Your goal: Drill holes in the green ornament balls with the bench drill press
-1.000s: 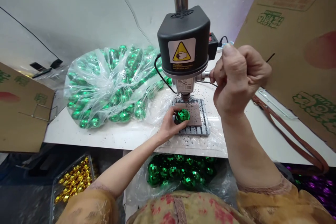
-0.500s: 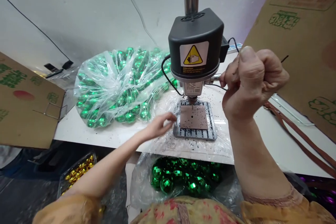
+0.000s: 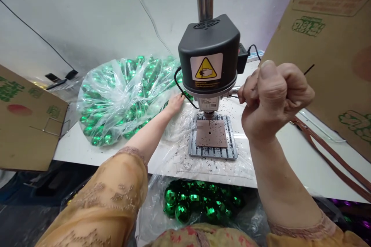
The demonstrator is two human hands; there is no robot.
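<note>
My right hand point(image 3: 274, 100) is closed in a fist on the feed handle of a small black drill press point(image 3: 209, 54). Its fingers cover most of the handle. My left hand point(image 3: 176, 104) reaches to the right end of a clear plastic bag point(image 3: 116, 88) full of shiny green faceted balls point(image 3: 108, 139). Its fingertips are at the balls near the press, and what they hold, if anything, is hidden. Under the chuck, a brown square plate point(image 3: 211, 134) with a hole lies on the slotted metal base point(image 3: 213, 152), dark shavings scattered around.
More green balls point(image 3: 193, 197) fill a plastic-lined container below the table edge. Cardboard boxes point(image 3: 27, 123) stand at left and right. A brown strap point(image 3: 327, 154) lies on the right of the white table point(image 3: 78, 148). A black cable loops beside the press.
My left hand has moved from beside the drill press base up and away to the bagged green balls. My right hand stays closed on the handle. The view has shifted slightly.
</note>
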